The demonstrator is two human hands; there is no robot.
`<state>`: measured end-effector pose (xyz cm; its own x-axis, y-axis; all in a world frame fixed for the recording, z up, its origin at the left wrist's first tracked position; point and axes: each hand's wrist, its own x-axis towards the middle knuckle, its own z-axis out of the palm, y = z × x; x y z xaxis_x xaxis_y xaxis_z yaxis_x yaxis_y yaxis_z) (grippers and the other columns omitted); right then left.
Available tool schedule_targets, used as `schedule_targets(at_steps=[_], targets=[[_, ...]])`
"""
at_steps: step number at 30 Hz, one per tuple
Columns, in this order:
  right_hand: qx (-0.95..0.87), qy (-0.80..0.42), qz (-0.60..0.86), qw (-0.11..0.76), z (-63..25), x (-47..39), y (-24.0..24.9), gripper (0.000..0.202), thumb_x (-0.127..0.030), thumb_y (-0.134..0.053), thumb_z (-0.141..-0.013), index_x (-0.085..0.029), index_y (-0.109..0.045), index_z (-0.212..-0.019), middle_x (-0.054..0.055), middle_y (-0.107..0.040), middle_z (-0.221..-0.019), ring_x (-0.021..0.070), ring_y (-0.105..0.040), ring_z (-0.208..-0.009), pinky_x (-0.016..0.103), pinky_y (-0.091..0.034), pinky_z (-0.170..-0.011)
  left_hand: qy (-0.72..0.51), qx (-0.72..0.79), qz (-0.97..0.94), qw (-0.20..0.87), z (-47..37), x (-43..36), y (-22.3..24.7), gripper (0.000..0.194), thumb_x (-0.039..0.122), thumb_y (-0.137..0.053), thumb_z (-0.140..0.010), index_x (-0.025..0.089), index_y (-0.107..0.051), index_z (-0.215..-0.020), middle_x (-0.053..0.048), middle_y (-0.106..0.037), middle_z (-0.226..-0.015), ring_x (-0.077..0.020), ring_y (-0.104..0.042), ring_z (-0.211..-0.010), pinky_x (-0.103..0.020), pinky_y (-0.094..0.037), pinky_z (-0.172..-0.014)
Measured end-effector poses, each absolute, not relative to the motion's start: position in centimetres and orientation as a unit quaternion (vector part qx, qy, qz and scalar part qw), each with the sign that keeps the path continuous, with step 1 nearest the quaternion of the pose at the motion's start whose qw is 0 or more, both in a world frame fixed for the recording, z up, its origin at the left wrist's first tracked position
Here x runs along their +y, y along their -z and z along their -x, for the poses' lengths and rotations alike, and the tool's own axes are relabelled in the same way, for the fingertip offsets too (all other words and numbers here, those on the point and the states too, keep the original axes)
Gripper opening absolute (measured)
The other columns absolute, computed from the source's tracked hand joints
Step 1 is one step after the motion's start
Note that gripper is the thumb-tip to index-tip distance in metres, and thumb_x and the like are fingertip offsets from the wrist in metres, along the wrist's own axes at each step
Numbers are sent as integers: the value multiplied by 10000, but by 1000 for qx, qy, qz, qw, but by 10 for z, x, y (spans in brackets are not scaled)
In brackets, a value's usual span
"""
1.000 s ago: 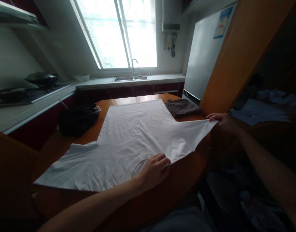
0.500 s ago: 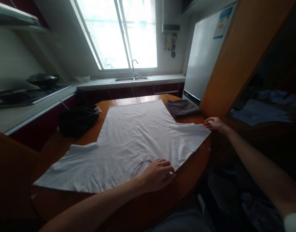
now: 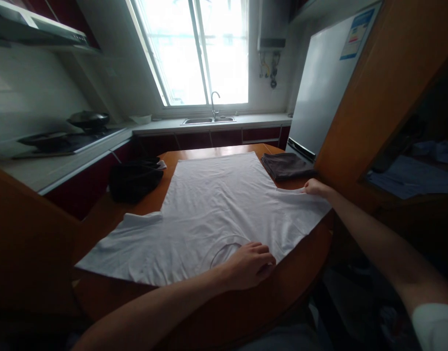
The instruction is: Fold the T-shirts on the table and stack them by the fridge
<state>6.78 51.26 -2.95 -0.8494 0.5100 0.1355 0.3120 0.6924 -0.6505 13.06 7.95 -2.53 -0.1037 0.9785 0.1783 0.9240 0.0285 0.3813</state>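
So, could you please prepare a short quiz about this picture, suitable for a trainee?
1. Which part of the white shirt does the right hand hold?
2. True or false: the left hand is touching the dark folded cloth.
3. Complete the sentence: directly behind the sink, in the wall, there is a bright ____.

Key:
1. The edge of a sleeve.
2. False; the left hand is at the neck end of the shirt.
3. Window.

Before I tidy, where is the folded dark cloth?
In the head view, the folded dark cloth lies right of centre on the table, beside the white shirt, near the refrigerator.
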Motion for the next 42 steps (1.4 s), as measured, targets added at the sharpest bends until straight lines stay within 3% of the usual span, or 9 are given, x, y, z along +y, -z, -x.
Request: schedule_targets(at_steps=[6, 13, 17, 21, 25, 28, 32, 36, 42], targets=[[-909, -228, 306, 165, -50, 518, 20, 108, -233, -698, -777, -143, -685, -835, 115, -722, -857, 206, -663, -758, 300, -501, -718, -195, 708, -678, 44, -131, 79, 31, 201, 394, -586, -975, 235, -660, -1073, -40, -670, -960, -189, -633, -877, -315, -457, -848], [-912, -146, 322, 208, -54, 479, 35, 214, -214, -678, -801, -97, -712, -977, 259, -672, -1112, 380, -619, -1100, 525, -474, -946, -186, 690, -697, 66, -128, 72, 17, 298, 432, -627, -959, 232, -651, -1178, -74, -677, -1040, -220, -645, -944, -329, -468, -902], [-946, -137, 129, 265, -73, 443, 35, 242, -210, -623, -846, -161, -723, -1060, 188, -646, -1258, 345, -571, -1217, 518, -436, -1064, -201, 662, -708, 139, -115, 41, -27, 441, 378, -670, -946, 281, -573, -1365, -87, -666, -1238, -246, -623, -1138, -341, -442, -1012], [-943, -232, -141, 193, -131, 399, 30, 174, -307, -601, -930, -225, -739, -999, 106, -652, -1275, 278, -592, -1207, 477, -441, -1089, -207, 737, -616, 187, -95, -22, -60, 542, 328, -741, -892, 313, -563, -1405, -63, -609, -1359, -252, -567, -1247, -329, -427, -1064], [-931, -242, -250, 109, -200, 352, 30, 195, -327, -700, -908, -292, -725, -1099, 70, -590, -1380, 285, -474, -1342, 474, -432, -1089, -200, 806, -518, 205, -85, -96, -47, 445, 256, -729, -883, 317, -630, -1313, -39, -615, -1314, -229, -588, -1200, -318, -470, -1028], [-926, -241, -273, 101, -225, 326, 37, 192, -275, -730, -895, -286, -712, -1086, 76, -599, -1333, 281, -486, -1303, 460, -441, -1058, -203, 830, -490, 173, -91, -134, -22, 351, 206, -749, -851, 289, -686, -1186, -35, -646, -1216, -212, -613, -1129, -305, -499, -987], [-913, -217, -309, 153, -226, 309, 45, 60, -207, -640, -961, -240, -690, -956, 61, -652, -1056, 216, -582, -1027, 414, -455, -955, -197, 832, -516, 52, -104, -153, 8, 162, 190, -655, -943, 258, -703, -1082, -45, -674, -1082, -183, -631, -1031, -290, -528, -920], [-906, -187, -336, 177, -220, 304, 43, 140, -150, -544, -1004, -212, -659, -952, 40, -632, -912, 185, -556, -883, 369, -451, -864, -164, 812, -555, -73, -110, -151, 20, 225, 123, -515, -1010, 237, -670, -1128, -46, -682, -1006, -160, -640, -943, -276, -546, -862], [-904, -239, -331, 124, -231, 300, 40, 218, -136, -446, -1040, -191, -609, -906, 45, -604, -886, 167, -535, -827, 309, -448, -766, -190, 809, -551, -77, -117, -156, 21, 213, 114, -456, -1030, 197, -651, -1060, -51, -656, -911, -152, -620, -835, -255, -537, -776]])
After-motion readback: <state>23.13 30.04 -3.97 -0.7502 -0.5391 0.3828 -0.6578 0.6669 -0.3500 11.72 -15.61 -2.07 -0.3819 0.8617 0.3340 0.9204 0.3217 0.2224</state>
